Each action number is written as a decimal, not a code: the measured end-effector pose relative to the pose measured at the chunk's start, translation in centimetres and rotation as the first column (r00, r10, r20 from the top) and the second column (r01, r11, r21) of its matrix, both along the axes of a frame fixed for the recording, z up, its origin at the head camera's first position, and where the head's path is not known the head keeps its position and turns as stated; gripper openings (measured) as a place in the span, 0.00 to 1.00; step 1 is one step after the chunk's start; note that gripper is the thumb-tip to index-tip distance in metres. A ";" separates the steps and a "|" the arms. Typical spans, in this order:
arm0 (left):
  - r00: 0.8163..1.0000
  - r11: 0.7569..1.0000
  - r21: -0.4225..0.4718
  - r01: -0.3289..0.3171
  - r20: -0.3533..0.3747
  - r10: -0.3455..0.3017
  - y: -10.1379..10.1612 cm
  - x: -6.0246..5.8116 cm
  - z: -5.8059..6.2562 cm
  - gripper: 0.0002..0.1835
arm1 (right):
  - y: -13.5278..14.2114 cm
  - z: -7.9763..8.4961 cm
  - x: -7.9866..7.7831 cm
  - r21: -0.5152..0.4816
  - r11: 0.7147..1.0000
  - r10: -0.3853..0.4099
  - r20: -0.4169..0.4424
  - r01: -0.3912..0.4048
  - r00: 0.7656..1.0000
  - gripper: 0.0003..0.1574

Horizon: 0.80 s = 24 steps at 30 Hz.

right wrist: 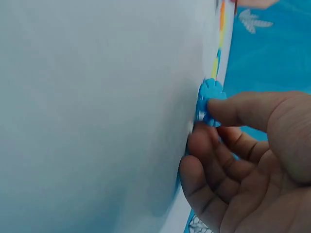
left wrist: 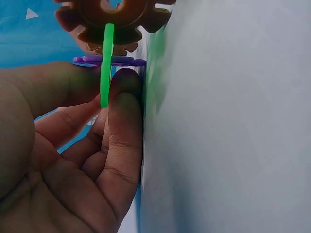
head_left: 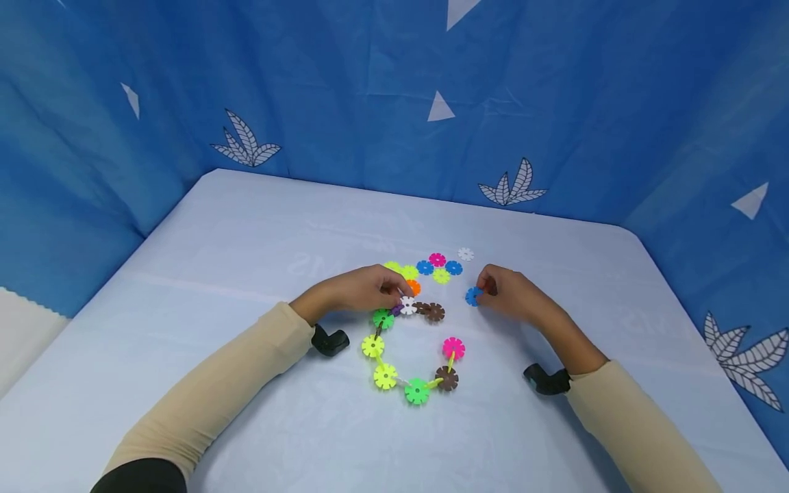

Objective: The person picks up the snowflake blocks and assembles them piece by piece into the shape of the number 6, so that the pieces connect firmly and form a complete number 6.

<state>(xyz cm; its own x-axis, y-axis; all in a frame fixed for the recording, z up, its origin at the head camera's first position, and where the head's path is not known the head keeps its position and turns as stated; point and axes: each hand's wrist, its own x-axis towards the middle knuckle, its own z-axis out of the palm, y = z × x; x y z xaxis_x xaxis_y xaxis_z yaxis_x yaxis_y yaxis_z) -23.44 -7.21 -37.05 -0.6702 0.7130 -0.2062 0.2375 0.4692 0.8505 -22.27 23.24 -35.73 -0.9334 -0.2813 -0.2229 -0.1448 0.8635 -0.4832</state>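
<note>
A chain of notched, flower-shaped plastic discs curves across the white table, with a green disc at its near side. Its ends are a pink disc and a brown disc, with a gap between them. My left hand pinches the chain's purple disc between thumb and finger, beside a white disc. To the right of the chain, my right hand pinches a blue disc by its edge, close to the tabletop. The blue disc is partly covered by the thumb.
Behind the chain lie loose discs, among them an orange disc, a pink disc, a yellow disc and a white disc. A blue curtain hangs beyond the far edge of the table.
</note>
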 end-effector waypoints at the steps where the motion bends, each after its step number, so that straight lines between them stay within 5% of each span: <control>1: 1.000 1.000 -0.002 -0.001 -0.001 0.001 0.0 0.0 0.0 0.13 | 0.0 0.0 0.4 -0.021 1.000 0.003 0.007 -0.003 1.000 0.13; 12: 1.000 1.000 -0.028 -0.013 -0.007 0.013 0.1 -0.1 -0.2 0.12 | -1.9 -0.1 4.2 -0.143 0.989 0.046 0.012 -0.044 0.999 0.13; 24: 1.000 1.000 -0.014 -0.003 -0.011 0.003 0.2 -0.1 0.0 0.12 | -3.6 0.2 5.0 -0.140 0.984 0.107 -0.017 -0.108 0.994 0.13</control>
<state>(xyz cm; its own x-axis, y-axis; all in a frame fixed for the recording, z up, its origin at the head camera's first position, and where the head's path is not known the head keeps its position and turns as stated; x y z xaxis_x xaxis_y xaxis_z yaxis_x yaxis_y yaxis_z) -23.50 -7.03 -37.10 -0.6748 0.7079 -0.2087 0.2451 0.4816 0.8414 -17.27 19.66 -35.54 -0.8980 -0.4076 -0.1656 -0.2379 0.7665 -0.5966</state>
